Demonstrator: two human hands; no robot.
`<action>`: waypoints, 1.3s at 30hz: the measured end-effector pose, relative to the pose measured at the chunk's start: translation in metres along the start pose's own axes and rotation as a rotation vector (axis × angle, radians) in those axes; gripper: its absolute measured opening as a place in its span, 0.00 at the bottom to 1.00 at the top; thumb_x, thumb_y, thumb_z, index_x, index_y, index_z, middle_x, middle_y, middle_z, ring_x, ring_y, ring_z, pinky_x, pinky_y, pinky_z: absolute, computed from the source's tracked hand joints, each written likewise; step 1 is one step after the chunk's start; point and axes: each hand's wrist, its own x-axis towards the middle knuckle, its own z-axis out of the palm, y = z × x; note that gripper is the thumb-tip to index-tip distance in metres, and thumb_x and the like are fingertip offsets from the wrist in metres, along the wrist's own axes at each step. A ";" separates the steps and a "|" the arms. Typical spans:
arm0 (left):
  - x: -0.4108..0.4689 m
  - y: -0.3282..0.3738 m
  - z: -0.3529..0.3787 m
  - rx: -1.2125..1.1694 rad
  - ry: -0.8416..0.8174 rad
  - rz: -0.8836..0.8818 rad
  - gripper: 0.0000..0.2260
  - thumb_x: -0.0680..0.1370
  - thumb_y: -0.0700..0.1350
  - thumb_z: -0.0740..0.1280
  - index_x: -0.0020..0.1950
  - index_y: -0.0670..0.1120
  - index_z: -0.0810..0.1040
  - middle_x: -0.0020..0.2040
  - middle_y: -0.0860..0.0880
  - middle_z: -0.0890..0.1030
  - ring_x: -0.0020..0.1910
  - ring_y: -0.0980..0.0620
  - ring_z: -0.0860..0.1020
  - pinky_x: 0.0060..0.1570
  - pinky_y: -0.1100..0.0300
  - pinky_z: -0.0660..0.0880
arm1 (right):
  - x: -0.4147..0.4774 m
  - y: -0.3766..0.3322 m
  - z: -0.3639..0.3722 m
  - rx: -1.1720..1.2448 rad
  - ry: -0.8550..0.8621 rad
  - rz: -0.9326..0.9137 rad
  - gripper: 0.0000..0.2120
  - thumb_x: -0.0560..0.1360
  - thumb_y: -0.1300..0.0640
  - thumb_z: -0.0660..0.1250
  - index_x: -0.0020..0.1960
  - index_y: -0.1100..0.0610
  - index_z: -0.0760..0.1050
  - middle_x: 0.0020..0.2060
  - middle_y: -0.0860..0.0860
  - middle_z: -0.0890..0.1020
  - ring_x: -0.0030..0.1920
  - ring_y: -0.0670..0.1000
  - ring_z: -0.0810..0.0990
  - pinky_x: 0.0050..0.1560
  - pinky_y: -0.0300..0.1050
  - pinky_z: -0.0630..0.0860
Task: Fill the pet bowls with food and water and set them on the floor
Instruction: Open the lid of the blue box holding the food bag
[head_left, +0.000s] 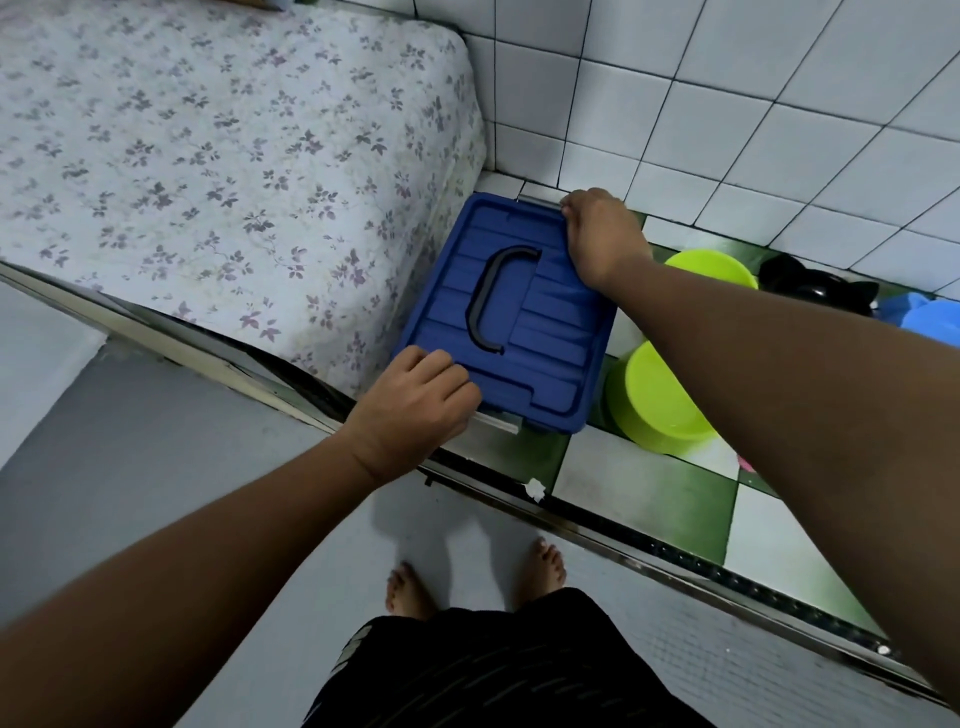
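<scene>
While the person stands barefoot on grey flooring at the bottom of the frame, both arms reach up to a blue lid (540, 338) at centre frame, which sits on a pale storage box (496, 422) whose rim shows just under it. The left hand (415, 402) grips the lid's lower left corner with curled fingers, and the right hand (602, 234) curls over its upper right corner. A black handle (488, 301) lies flat in the lid's middle. Just right of the box, on green-and-white checked tiles, sits a lime-green bowl (657, 400); a second lime-green bowl (714, 266) lies above it, partly hidden by the right forearm. Further right is a black cat-eared dish (810, 286). A floral-sheeted mattress (208, 156) fills the upper left.
</scene>
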 end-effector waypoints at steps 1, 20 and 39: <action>-0.001 0.002 0.001 0.014 0.015 -0.016 0.06 0.77 0.38 0.69 0.42 0.43 0.75 0.38 0.44 0.76 0.38 0.44 0.74 0.39 0.51 0.72 | 0.000 0.000 0.000 -0.002 -0.004 0.001 0.14 0.83 0.60 0.55 0.62 0.62 0.76 0.57 0.62 0.78 0.56 0.63 0.77 0.54 0.51 0.74; -0.010 0.001 -0.001 -0.177 -0.005 -0.239 0.20 0.75 0.60 0.73 0.56 0.47 0.76 0.50 0.46 0.77 0.50 0.46 0.73 0.52 0.49 0.70 | -0.012 0.003 -0.007 0.100 0.029 0.057 0.18 0.83 0.54 0.57 0.67 0.62 0.73 0.62 0.62 0.77 0.63 0.62 0.74 0.64 0.53 0.71; 0.040 -0.029 -0.026 -0.935 -0.295 -1.232 0.18 0.85 0.48 0.61 0.75 0.47 0.71 0.70 0.50 0.75 0.71 0.45 0.73 0.70 0.57 0.67 | -0.056 -0.016 -0.014 0.443 0.133 0.507 0.13 0.82 0.58 0.57 0.62 0.65 0.71 0.58 0.63 0.78 0.57 0.61 0.77 0.50 0.44 0.68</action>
